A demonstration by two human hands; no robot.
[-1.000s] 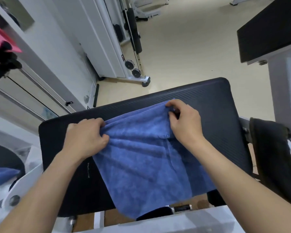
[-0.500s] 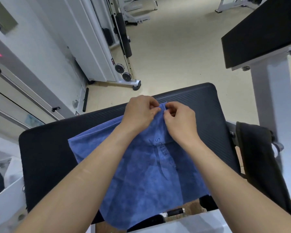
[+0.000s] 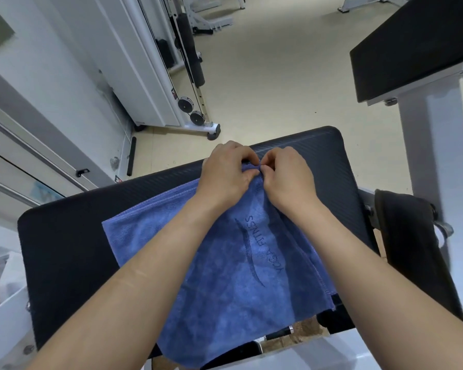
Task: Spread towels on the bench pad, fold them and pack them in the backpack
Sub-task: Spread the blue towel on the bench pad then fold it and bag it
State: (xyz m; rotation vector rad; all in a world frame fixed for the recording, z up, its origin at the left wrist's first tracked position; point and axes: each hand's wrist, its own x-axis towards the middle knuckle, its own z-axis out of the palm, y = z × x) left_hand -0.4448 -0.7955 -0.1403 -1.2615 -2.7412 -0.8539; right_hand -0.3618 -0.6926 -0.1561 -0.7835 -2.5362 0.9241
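A blue towel with a dark printed logo lies folded over on the black bench pad, its near end hanging off the pad's front edge. My left hand and my right hand sit side by side at the towel's far corner, both pinching the cloth there with fingertips almost touching. My forearms cross the towel and cover part of it. A dark bag-like object, possibly the backpack, hangs at the right of the bench.
A second black pad on a white post stands at the upper right. A white cable machine with pulleys stands on the beige floor beyond the bench. White frame parts lie at the lower left and along the near edge.
My left hand has carried the towel's left corner across to the right corner, folding the towel in half. Both hands now meet at the far corner and have shifted slightly farther away.
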